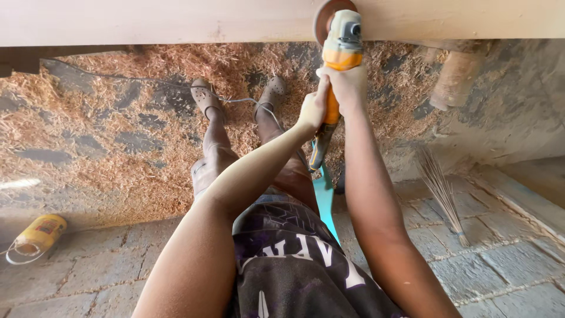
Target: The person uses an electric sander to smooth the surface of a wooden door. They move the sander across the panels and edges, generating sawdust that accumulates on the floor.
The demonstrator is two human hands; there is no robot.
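We look down our own body at a pale, smooth wooden board (pixel 176 20) that runs across the top of the view, its face flat and dusty. Against its lower edge sits an angle grinder (pixel 341 44) — a yellow-and-grey plastic body with a round, rust-brown disc at its head, the disc touching the wood. The tool's orange neck and dark handle run down toward us.

Our right hand (pixel 348 88) is wrapped round the grinder just below its yellow body, fingers closed tight on it. Our left hand (pixel 313 109) grips the handle right beside it and a little lower, thumb raised along the orange part, fingers curled shut on the tool. So the grinder stands above both fists, between them and the board.

Both arms reach forward nearly straight, the left one crossing inward from the left, the right one running straight up the view.

Underneath lies a thick carpet of curly tan wood shavings (pixel 118 118) on grey stone paving. A thin cable (pixel 176 87) trails over them past our brown clogs (pixel 206 97). A yellow bottle (pixel 38 232) lies on its side at the left, and a bundle of thin straw twigs — a broom (pixel 441 188) — rests at the right.
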